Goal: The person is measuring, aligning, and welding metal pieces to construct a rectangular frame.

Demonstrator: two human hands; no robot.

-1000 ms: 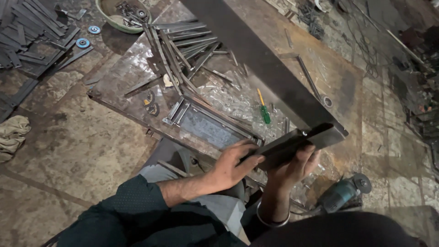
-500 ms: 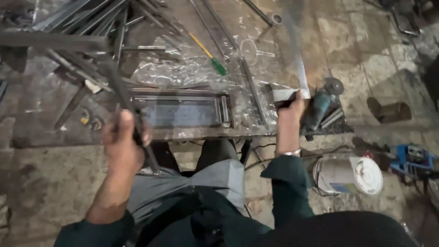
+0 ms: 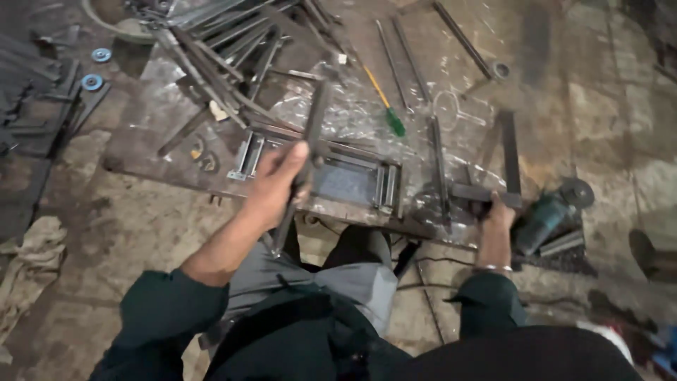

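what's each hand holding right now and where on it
The left hand grips a dark metal bar near its middle. The right hand holds the steel square at its corner, on the work plate.

Your left hand [image 3: 276,185] fingers clamp a dark metal bar [image 3: 305,166]; your right hand [image 3: 496,220] fingers grip the steel square [image 3: 502,176] on the bench [image 3: 151,152].

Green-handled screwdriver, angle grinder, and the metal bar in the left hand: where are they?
Green-handled screwdriver [image 3: 395,123], head view, on its green handle.
Angle grinder [image 3: 543,220], head view, on its teal body.
Metal bar [image 3: 315,120], head view, on the shaft above the left hand [image 3: 276,185].
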